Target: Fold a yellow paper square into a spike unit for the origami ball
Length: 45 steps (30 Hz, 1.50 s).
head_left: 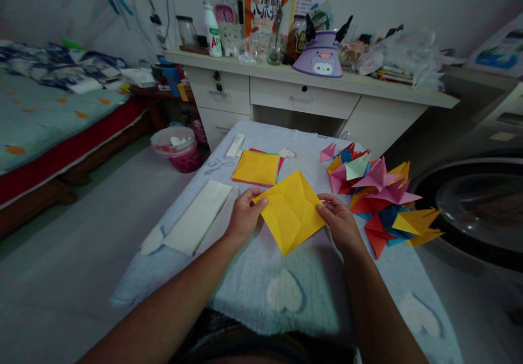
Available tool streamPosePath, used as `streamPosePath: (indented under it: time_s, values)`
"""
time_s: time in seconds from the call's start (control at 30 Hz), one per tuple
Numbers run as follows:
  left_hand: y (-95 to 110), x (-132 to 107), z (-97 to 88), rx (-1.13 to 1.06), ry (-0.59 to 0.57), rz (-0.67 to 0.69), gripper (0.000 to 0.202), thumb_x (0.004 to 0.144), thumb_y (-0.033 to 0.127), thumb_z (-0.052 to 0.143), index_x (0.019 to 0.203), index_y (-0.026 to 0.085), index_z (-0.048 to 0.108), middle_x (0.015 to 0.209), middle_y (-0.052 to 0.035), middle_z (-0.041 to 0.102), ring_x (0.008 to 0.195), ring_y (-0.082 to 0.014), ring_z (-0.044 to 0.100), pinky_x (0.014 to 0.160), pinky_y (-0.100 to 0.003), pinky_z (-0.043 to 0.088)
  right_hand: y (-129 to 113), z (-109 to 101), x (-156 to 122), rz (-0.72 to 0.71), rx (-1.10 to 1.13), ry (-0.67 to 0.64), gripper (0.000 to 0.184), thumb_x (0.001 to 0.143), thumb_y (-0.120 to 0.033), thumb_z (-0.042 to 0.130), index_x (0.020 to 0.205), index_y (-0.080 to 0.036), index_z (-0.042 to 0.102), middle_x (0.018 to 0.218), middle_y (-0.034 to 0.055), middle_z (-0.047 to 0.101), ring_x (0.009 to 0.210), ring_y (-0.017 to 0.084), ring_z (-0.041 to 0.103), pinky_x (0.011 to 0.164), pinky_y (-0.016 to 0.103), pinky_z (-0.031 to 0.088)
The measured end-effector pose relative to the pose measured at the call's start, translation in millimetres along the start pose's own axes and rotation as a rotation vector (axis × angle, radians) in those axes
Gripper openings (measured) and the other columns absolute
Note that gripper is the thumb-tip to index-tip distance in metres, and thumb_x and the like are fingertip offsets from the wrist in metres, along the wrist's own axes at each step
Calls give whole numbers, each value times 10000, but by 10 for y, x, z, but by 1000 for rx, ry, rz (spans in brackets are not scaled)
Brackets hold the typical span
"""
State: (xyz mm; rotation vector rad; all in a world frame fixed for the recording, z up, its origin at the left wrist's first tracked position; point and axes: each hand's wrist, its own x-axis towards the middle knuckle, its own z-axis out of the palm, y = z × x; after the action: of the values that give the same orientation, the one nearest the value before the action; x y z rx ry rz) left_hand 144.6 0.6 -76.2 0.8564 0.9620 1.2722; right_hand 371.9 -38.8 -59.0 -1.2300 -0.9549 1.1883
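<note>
A creased yellow sheet of origami paper (292, 211) is held up over the cloth-covered table, turned so that one corner points away and one toward me. My left hand (247, 211) pinches its left corner between thumb and fingers. At the opposite corner, my right hand (337, 217) grips the paper the same way. Just beyond lies a stack of coloured paper squares (256, 168), yellow on top with red edges showing. To the right sits a heap of folded paper cranes (379, 181) in pink, red, blue, yellow and pale green.
A folded white cloth or paper (199, 217) lies left on the table (281, 293), with a small white box (235, 146) behind it. A cluttered white desk (302, 94) stands ahead. On the floor is a pink bin (180, 151); a bed (61, 119) is left, a washing machine (478, 189) right.
</note>
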Motion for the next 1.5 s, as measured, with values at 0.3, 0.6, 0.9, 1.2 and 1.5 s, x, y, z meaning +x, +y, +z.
streamPosePath:
  time_s: [0.3,0.6,0.9,1.2,1.5]
  values:
    - [10,0,20,-29,-5,10,298,634,284,770,843,155,601,717,11,688,591,-124,621,602,-229,472,49,-11,26,-70,-61,27,356,708,-351,738,1015,-221,613,774,-16,647,607,121,570,504,219,399]
    - [13,7,-17,-46,-43,14,305,661,283,767,899,158,624,807,-6,698,677,-127,633,663,-231,481,8,-17,22,-64,-76,11,352,701,-359,723,1008,-218,626,857,17,674,671,142,588,543,235,431]
    - [-54,31,-50,127,-11,99,272,683,239,707,932,172,623,911,-29,693,777,-158,648,707,-252,497,-47,-108,-2,-565,-732,108,497,748,-153,495,1237,-242,526,1238,100,536,1140,252,507,916,441,469]
    - [-90,-4,-57,204,-45,112,317,719,217,662,1029,192,602,953,-31,691,818,-168,661,723,-258,506,-145,38,-371,-606,-1373,-293,789,678,-31,464,1448,-192,397,1463,97,471,1389,330,325,1080,556,311]
    - [-30,-64,-89,587,-40,269,332,735,160,567,1063,203,600,1055,-59,642,988,-217,618,869,-346,492,352,-116,-196,-821,-1278,-203,306,834,-200,525,1074,-265,703,1148,49,718,1212,266,547,1043,502,324]
